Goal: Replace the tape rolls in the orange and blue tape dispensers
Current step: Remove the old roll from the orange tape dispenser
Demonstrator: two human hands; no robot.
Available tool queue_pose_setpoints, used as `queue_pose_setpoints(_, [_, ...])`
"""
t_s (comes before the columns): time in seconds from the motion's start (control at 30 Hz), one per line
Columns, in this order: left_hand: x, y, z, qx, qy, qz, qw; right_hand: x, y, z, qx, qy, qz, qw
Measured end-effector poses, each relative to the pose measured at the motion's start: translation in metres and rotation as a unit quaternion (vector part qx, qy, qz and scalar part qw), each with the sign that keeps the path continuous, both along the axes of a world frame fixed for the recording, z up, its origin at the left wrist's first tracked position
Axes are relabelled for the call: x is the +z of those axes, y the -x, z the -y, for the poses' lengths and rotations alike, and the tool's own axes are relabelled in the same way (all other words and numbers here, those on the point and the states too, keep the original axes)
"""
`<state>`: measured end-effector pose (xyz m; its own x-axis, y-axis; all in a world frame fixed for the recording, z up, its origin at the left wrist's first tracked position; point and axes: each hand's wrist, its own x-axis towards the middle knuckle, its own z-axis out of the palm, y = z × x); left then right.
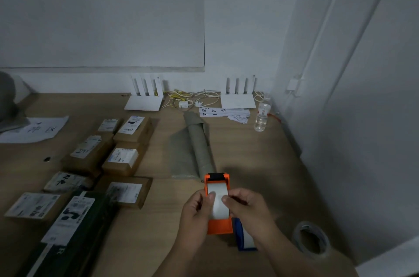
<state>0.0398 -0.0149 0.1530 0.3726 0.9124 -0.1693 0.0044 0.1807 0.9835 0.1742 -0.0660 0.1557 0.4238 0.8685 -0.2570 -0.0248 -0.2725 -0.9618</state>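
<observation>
The orange tape dispenser [218, 224] with a white tape roll [218, 203] in it is held above the wooden table [249, 163]. My left hand [196, 215] grips its left side, thumb on the roll. My right hand [247, 205] holds the right side, its thumb pressing the roll's face. The blue tape dispenser [243, 237] with a white roll lies on the table just below, partly hidden by my right wrist. A loose clear tape roll [311, 240] lies flat at the right.
Several labelled cardboard parcels [122, 161] and a dark long box [74, 231] fill the table's left half. A grey rolled sheet [198, 147] lies behind the dispenser. Two white routers [145, 102], cables, papers and a water bottle [262, 115] stand along the back wall.
</observation>
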Motion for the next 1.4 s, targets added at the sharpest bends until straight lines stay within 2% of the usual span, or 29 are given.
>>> queue_pose_setpoints(0.27, [-0.004, 0.000, -0.002, -0.014, 0.017, -0.012, 1.000, -0.002, -0.003, 0.001, -0.012, 0.001, -0.008, 1.000])
queue_pose_setpoints(0.57, [-0.001, 0.004, -0.004, 0.002, 0.029, 0.013, 1.000, 0.002, -0.017, 0.008, -0.026, 0.025, -0.037, 0.999])
queue_pose_setpoints(0.97, [-0.006, 0.005, -0.009, -0.007, 0.029, 0.002, 1.000, 0.007, -0.046, 0.024, -0.089, -0.002, -0.057, 0.994])
queue_pose_setpoints(1.1, [-0.008, 0.002, -0.010, 0.004, 0.022, 0.003, 1.000, 0.006, -0.058, 0.031, -0.105, 0.004, -0.002, 0.994])
queue_pose_setpoints(1.4, [-0.026, 0.001, -0.015, 0.022, 0.015, -0.023, 0.999, -0.010, -0.107, 0.044, -0.131, 0.054, 0.192, 0.971])
